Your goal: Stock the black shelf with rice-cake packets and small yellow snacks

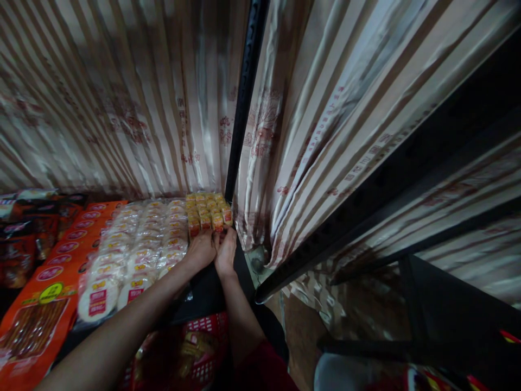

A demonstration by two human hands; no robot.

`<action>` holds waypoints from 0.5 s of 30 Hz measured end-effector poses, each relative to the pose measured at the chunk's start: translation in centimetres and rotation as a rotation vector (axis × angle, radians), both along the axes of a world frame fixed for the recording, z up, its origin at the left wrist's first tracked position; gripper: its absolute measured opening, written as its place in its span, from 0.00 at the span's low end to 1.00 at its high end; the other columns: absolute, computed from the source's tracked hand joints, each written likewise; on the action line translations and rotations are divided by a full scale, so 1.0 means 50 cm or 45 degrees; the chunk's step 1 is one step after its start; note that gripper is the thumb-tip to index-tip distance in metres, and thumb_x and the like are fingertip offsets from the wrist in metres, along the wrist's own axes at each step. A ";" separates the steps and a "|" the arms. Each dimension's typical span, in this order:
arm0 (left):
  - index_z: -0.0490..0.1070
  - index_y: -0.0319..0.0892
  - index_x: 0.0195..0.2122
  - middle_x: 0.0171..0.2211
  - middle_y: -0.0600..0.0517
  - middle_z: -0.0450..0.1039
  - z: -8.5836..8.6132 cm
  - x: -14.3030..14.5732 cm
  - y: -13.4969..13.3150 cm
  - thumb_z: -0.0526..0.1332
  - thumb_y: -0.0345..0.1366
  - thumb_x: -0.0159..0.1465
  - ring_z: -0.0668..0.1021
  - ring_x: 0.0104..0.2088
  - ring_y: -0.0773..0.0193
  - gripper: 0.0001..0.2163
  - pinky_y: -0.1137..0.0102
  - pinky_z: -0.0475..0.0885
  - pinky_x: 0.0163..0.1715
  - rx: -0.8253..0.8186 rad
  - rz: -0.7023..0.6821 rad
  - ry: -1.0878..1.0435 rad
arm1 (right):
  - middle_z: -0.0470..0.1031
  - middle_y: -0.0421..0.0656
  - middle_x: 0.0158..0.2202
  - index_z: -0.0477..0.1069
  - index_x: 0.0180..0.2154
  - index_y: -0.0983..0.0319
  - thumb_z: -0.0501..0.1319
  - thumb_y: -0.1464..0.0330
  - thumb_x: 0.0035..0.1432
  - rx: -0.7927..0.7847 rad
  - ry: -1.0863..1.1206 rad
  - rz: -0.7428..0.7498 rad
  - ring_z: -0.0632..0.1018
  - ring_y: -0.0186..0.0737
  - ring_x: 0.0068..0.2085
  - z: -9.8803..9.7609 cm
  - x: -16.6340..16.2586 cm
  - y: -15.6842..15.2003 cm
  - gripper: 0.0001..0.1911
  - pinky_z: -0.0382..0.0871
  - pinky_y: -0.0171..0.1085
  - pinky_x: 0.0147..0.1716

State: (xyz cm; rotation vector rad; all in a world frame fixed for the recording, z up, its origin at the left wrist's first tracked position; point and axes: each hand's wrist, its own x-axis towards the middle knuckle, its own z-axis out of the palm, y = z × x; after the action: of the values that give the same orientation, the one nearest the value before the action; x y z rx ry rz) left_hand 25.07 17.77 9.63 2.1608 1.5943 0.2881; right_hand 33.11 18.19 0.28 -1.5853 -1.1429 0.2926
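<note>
Small yellow packets (207, 203) with red labels stand in tight rows at the back right corner of a dark shelf (207, 293). Right at the front of those rows, my left hand (203, 247) and my right hand (225, 251) meet, fingertips almost touching. Both have their fingers closed in a pinch; whatever lies between them is hidden. Clear-wrapped round white crackers (134, 260) with red and yellow labels fill several rows just left of my left hand.
Orange snack packs (52, 288) and dark bags (24, 233) lie farther left. Below the shelf is a red basket (207, 326) holding packets. A black upright post (244, 92) rises behind the corner, before pleated patterned curtains (122, 98). Another black frame (366, 179) slants along the right.
</note>
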 end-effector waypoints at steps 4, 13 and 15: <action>0.68 0.35 0.48 0.48 0.41 0.73 -0.003 -0.005 0.002 0.45 0.30 0.65 0.75 0.48 0.58 0.16 0.68 0.69 0.47 -0.001 -0.031 -0.018 | 0.67 0.52 0.42 0.66 0.42 0.66 0.50 0.70 0.59 -0.016 -0.020 0.006 0.73 0.43 0.39 0.004 -0.003 -0.002 0.11 0.71 0.44 0.40; 0.69 0.37 0.49 0.48 0.42 0.73 -0.010 0.002 0.006 0.46 0.30 0.65 0.75 0.48 0.60 0.16 0.69 0.68 0.49 -0.006 -0.043 -0.053 | 0.66 0.50 0.43 0.70 0.44 0.63 0.50 0.73 0.58 -0.070 -0.180 -0.075 0.72 0.42 0.42 0.015 -0.003 -0.009 0.14 0.68 0.41 0.44; 0.69 0.36 0.49 0.49 0.42 0.73 -0.013 0.005 0.006 0.46 0.29 0.65 0.75 0.48 0.60 0.17 0.69 0.67 0.49 -0.022 -0.050 -0.055 | 0.68 0.49 0.43 0.70 0.45 0.63 0.50 0.74 0.58 -0.074 -0.189 -0.046 0.72 0.41 0.43 0.012 -0.001 -0.007 0.15 0.68 0.40 0.44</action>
State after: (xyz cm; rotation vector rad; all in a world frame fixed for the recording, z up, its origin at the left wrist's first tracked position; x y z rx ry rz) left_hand 25.32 18.08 8.99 2.1561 1.5234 0.3057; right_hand 33.07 17.83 0.90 -1.6997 -1.2269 0.1879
